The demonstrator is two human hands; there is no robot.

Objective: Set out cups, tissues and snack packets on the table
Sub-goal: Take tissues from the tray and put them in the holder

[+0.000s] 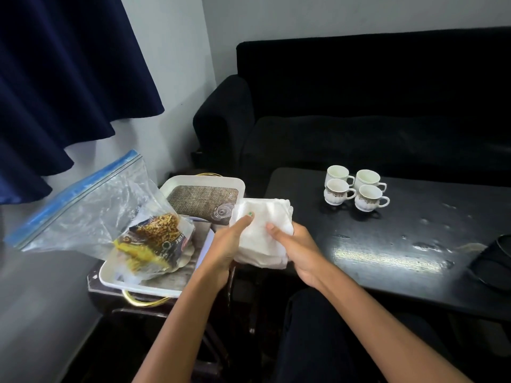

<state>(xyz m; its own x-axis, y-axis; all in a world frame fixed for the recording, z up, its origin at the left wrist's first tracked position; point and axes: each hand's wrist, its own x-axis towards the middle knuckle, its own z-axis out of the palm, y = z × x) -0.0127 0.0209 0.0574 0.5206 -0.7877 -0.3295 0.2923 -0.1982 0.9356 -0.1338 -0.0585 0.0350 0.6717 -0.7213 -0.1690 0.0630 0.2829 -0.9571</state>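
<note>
The stack of soft white paper tissues (262, 233) is held up between both hands, just off the near-left corner of the glossy black desk (401, 244), not yet on it. Left hand (229, 244) grips the stack's left edge w/ thumb on top and fingers curled under; right hand (293, 250) pinches the right edge the same way, thumb pressed on the top sheet. Two-sided hold makes sense: the sheets are limp and crumpled, so one hand alone would prob. let them sag or fan out.

Four small white ceramic cups w/ patterned bands (355, 189) stand upright on the desk's far side, in a tight two-by-two cluster, handles to the right. That part of the task looks done.

Left of the desk, a white rectangular plastic tray w/ gold handles (203, 180) sits on a dark side stand. In it, a clear crinkly zip bag w/ blue seal strip (83, 205) lies slumped, mouth propped up and outward, w/ yellow-and-black snack packets (154, 244) inside. Packets haven't reached the desk yet. The tray's inner base has a woven, burlap-like print.

Desk surface is shiny w/ some wet-looking marks on its right half, so the dry middle seems the better spot for tissues.
</note>
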